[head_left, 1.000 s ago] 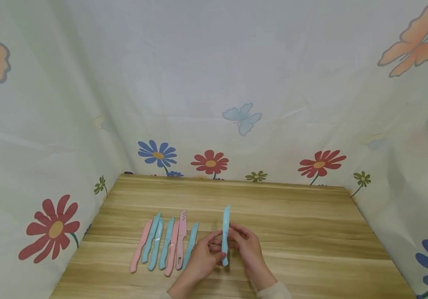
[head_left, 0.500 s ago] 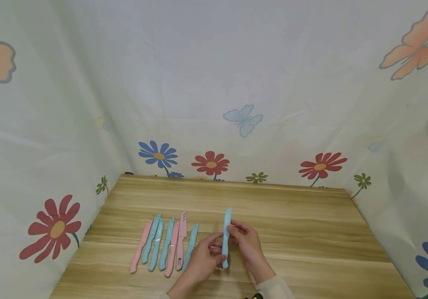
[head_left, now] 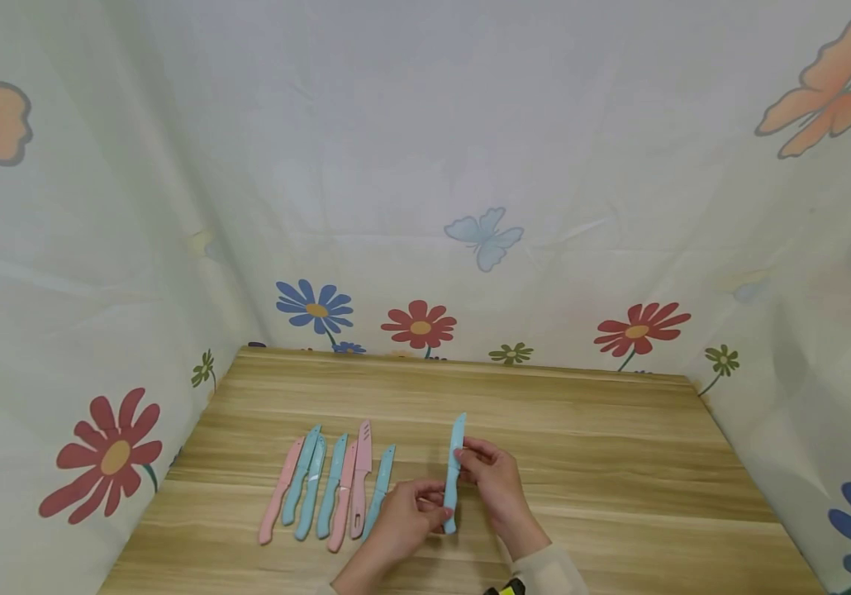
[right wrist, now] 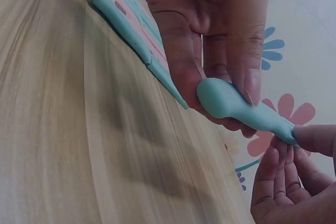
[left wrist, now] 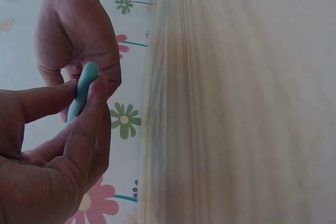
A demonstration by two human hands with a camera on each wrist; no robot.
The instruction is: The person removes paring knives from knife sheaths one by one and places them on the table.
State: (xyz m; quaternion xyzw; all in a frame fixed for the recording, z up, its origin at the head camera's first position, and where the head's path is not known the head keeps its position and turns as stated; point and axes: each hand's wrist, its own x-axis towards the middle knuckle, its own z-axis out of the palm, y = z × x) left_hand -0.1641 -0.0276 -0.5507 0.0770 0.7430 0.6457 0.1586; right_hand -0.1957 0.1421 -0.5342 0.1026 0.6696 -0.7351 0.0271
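Observation:
Both hands hold one light-blue knife (head_left: 451, 496) upright above the wooden table, its tip pointing away. My left hand (head_left: 405, 521) pinches the lower handle between thumb and fingers; the left wrist view shows the rounded handle end (left wrist: 90, 71) between them. Higher up, my right hand (head_left: 498, 487) pinches the knife near where handle and blade part meet. In the right wrist view the blue handle (right wrist: 239, 107) runs from the left fingers to the right thumb. Just left of my left hand lies another blue knife (head_left: 380, 487).
Several pink and blue knives lie side by side at the table's left, among them a pink one with slots (head_left: 363, 450). The wooden table (head_left: 604, 446) ends at a flowered cloth wall (head_left: 544, 289). A black and yellow object (head_left: 509, 588) shows near the right sleeve.
The right thumb has come round onto the near face of the knife. The held knife has shifted slightly right and leans a little more to the right. The lying knives have not moved.

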